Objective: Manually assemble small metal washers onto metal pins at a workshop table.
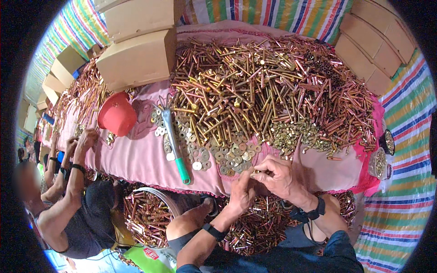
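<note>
My left hand (241, 193) and my right hand (276, 178) meet at the front edge of a pink cloth-covered table (207, 182). Fingertips of both are pinched together around a small piece that the fingers mostly hide. Just beyond them lie flat round washers (234, 157) in a loose patch. Small brass-coloured nuts (296, 136) are heaped to the right of these. Behind rises a large pile of long golden bolts (218, 95), with copper-toned sleeves (337, 102) on its right side. Below my hands, more metal pieces (257, 227) fill the space between my knees.
Left of the washers lies a hand rake (172, 141) with a green handle. A red bucket (117, 113) stands beyond it, near cardboard boxes (134, 61). A co-worker (68, 214) sits at left. A white bucket (169, 200) holds bolts. A clear tub (378, 164) stands far right.
</note>
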{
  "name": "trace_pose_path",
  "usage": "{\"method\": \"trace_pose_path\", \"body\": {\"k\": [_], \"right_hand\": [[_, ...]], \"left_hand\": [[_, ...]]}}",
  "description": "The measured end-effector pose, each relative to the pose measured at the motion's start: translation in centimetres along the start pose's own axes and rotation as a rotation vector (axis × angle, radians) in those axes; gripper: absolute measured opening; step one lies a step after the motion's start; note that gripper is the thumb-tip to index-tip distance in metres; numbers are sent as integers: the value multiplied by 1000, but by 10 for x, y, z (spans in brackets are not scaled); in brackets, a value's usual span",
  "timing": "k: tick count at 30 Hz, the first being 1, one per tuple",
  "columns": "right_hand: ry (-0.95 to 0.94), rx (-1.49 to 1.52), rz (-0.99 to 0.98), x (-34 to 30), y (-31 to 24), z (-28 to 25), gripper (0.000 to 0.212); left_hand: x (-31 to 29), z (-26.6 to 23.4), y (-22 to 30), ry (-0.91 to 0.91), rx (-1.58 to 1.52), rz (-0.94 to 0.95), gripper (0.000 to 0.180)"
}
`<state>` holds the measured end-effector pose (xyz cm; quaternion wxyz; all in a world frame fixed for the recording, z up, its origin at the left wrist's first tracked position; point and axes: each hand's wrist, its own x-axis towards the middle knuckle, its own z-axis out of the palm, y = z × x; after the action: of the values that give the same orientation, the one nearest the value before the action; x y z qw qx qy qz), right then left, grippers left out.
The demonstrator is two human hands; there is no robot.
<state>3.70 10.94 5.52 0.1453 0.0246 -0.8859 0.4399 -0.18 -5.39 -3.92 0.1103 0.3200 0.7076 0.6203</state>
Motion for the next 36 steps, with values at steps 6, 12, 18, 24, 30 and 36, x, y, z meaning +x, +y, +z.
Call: {"method": "trace_pose_path", "body": {"k": [6,12,18,24,30,36], "right_hand": [[-25,-23,-162,5,1,1,16],[-9,22,-134,3,7,1,17],[-2,42,-40,-2,12,2,20],[4,-17,-135,0,3,0,20],[-14,-6,-159,3,3,-1,19],[-1,28,-78,-2,9,0,19]], "left_hand": [[0,-5,6,-5,106,-59,54],[1,-3,4,-5,62,-5,57],[2,0,2,41,44,62,58],[-3,-2,-6,0,44,66,59],[0,-3,4,-8,39,21,50],[-1,-3,2,-31,47,3,62]]}}
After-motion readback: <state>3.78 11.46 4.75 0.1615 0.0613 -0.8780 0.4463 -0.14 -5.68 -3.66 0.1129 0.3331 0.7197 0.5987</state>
